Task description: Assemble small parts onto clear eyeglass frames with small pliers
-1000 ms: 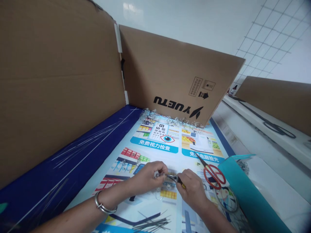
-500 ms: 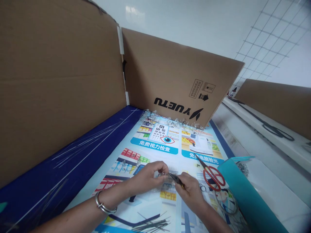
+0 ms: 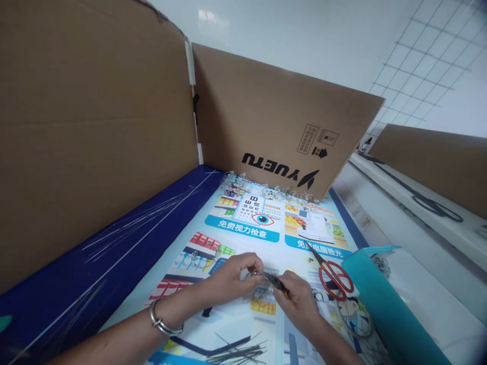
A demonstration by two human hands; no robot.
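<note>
My right hand is wrapped round a pair of small pliers with dark jaws and some yellow on the handle. The jaws point left and reach the fingertips of my left hand. Closed in a pinch, that hand holds a small clear piece, perhaps beads on wire; its exact shape is blurred and partly hidden by the fingers. More of the clear material shows just below the pliers. Right of my right hand lie red-handled scissors. A coil of wire sits just below them.
Several cut wires lie at the near edge of the printed sheet. Clear wire pieces line the foot of the far cardboard panel. Another cardboard panel stands at left. A teal box is at right.
Both hands stay almost in place, with the pliers still at the left fingertips. The whole view shifts very slightly.
</note>
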